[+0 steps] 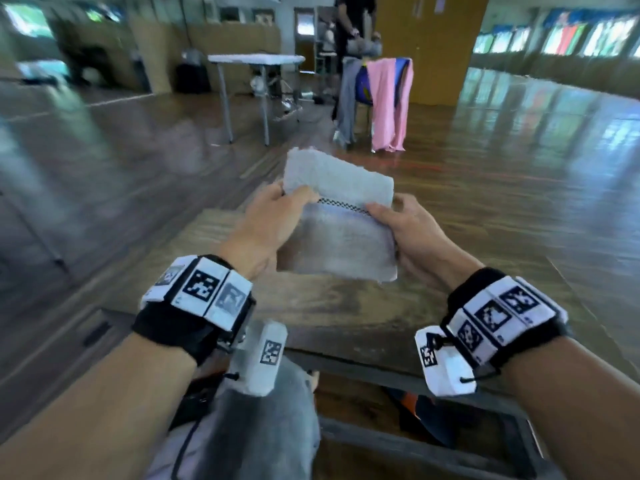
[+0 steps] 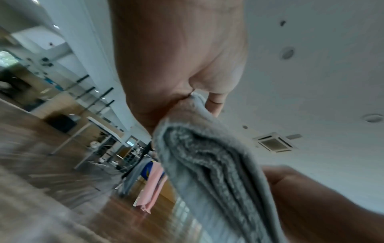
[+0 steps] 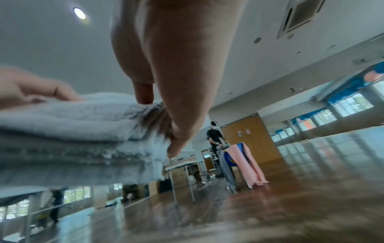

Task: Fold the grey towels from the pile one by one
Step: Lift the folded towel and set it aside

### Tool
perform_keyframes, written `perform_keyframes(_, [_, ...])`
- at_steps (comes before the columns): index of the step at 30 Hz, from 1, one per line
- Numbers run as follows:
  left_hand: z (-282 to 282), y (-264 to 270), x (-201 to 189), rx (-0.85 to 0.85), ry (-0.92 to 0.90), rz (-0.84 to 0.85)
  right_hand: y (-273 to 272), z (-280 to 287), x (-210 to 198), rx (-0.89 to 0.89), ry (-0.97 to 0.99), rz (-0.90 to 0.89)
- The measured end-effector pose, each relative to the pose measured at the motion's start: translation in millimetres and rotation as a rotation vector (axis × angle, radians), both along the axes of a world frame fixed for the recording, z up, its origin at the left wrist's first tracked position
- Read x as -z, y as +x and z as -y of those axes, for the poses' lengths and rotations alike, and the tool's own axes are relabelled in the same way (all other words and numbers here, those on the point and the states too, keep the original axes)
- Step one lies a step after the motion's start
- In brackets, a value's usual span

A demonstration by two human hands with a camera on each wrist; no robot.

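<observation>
A folded grey towel (image 1: 341, 220) with a thin checkered band is held in the air above the wooden table (image 1: 346, 306). My left hand (image 1: 273, 220) grips its left edge, thumb on top. My right hand (image 1: 398, 226) pinches its right edge. In the left wrist view the stacked layers of the grey towel (image 2: 218, 172) show edge-on under my left hand (image 2: 197, 98). The right wrist view shows my right hand (image 3: 166, 118) pinching the thick folded grey towel (image 3: 72, 123). More grey cloth (image 1: 263, 420) lies on my lap below the table's near edge.
A white folding table (image 1: 256, 60) stands far behind. A chair draped with pink cloth (image 1: 388, 98) and grey cloth stands on the shiny wooden floor. A person in dark clothes (image 1: 353, 22) stands beyond it. A dark tray rim (image 1: 415, 441) sits under the table's near edge.
</observation>
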State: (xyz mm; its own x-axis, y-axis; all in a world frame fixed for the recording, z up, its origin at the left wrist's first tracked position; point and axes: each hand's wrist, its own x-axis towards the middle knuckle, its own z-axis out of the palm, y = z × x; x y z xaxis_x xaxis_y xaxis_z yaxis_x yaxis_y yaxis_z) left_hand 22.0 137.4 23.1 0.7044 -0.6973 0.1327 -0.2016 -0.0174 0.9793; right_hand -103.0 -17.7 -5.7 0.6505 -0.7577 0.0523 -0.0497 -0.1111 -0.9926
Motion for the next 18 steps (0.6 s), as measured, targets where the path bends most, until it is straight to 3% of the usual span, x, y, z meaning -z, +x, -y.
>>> perform_keyframes(5, [-106.0, 65.0, 6.8, -0.211, -0.050, -0.108, 90.5, -74.8, -38.9, -0.244, -0.147, -0.140])
perform_keyframes(9, [-184.9, 106.2, 44.2, -0.323, 0.065, -0.104, 148.0, -148.2, -27.4, -0.395, -0.309, -0.351])
perform_keyframes(13, [-245.8, 127.5, 118.3, -0.324, 0.249, -0.231, 180.6, -210.2, 30.9, -0.519, -0.358, -0.535])
perform_keyframes(18, [-287.2, 135.7, 235.3, -0.353, 0.484, -0.410, 195.1, -257.9, 138.5, -0.652, -0.279, -0.795])
